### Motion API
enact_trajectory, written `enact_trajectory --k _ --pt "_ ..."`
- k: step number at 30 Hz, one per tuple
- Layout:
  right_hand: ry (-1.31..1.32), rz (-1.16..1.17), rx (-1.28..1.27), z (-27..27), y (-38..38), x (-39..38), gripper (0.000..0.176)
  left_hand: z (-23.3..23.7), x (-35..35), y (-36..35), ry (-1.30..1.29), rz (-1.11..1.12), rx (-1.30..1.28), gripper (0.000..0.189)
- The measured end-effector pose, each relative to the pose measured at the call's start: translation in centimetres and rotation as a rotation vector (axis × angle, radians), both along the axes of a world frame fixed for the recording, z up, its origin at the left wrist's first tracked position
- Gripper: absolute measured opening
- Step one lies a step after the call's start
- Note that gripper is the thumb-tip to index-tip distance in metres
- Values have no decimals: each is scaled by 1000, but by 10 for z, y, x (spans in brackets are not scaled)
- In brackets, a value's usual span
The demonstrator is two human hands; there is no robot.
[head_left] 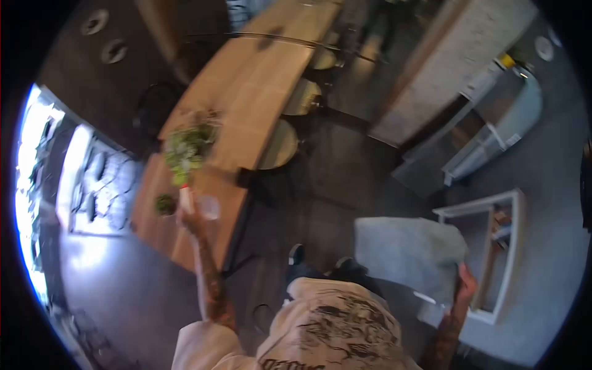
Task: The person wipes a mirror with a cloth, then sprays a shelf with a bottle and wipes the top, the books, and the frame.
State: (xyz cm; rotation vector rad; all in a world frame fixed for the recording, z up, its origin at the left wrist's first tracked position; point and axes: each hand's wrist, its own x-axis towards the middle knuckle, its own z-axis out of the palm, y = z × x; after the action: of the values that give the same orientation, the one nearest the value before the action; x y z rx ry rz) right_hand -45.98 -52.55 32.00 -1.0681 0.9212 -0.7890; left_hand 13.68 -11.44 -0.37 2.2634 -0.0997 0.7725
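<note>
My left hand (pixel 191 221) reaches out over the wooden table, its fingers closed round a small white bottle-like object (pixel 186 198) with a red tip. Just beyond that tip is a leafy green plant (pixel 185 148), and a small round plant (pixel 164 205) sits to the left of the hand. Right of the hand, a pale, see-through item (pixel 209 208) lies on the tabletop. At the lower right, my right hand (pixel 467 285) grips the edge of a light grey cloth (pixel 407 250), which spreads out toward the left. Blur hides the finer detail.
The long wooden table (pixel 246 92) runs away from me, with pale-seated chairs (pixel 280 145) along its right side. A white open frame (pixel 517 228) with small items inside stands at right, below a glass-sided case (pixel 493 135). Bright windows (pixel 98 179) are on the left.
</note>
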Motion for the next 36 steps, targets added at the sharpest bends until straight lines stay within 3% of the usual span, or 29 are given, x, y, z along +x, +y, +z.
enact_trajectory --k 2,3,4,5,8,11,14,16,17,19,20,22,23,25,28,29,31,33,34,36 --pt "129 -19 -52 3 -16 -1 45 34 -20 -12 154 -178 -146 31" --pt "180 -31 -63 13 -21 3 44 37 -23 -19 137 -151 -201 33" --pt "192 -50 -64 24 -23 15 44 84 -43 -44 290 -140 -303 32" --pt "203 -69 -65 36 -24 28 44 22 -18 -17 100 -252 -253 32" --pt "186 -13 74 56 -26 42 44 76 -47 -38 197 -192 -190 34" --pt "343 83 -35 72 -27 47 43 67 -52 -29 251 -206 -174 40" --pt "336 265 160 93 -35 59 44 49 -42 -5 292 -248 -213 45" --pt "580 562 -259 100 -32 76 43 53 -45 -11 280 -241 -215 46" --pt "576 553 -264 101 -34 80 43 61 -48 -17 275 -238 -215 46" --pt "817 600 -708 102 -36 85 44 60 -48 -10 315 -255 -279 46" --pt "813 588 -713 108 -34 91 44 58 -48 -5 325 -263 -302 46" --pt "1126 584 -690 124 -25 103 42 44 -39 5 302 -271 -252 40" --pt "1123 568 -689 122 -24 103 42 34 -37 0 178 -235 -137 48" --pt "862 558 -693 115 -25 99 40 30 -44 -10 -45 -86 45 59" --pt "794 570 -873 106 -27 86 39 106 -102 -53 -435 160 353 57" --pt "790 530 -875 108 -22 85 39 131 -123 -84 -356 30 128 50" --pt "758 547 -724 113 -8 87 43 189 -179 -165 -11 -605 -382 39" --pt "718 525 -811 109 1 80 51 276 -232 -226 338 -1267 -373 41" --pt "742 572 -853 116 10 78 51 312 -258 -256 437 -1579 -541 47" --pt "640 546 -1005 111 20 64 42 343 -295 -305 237 -1891 -530 50"
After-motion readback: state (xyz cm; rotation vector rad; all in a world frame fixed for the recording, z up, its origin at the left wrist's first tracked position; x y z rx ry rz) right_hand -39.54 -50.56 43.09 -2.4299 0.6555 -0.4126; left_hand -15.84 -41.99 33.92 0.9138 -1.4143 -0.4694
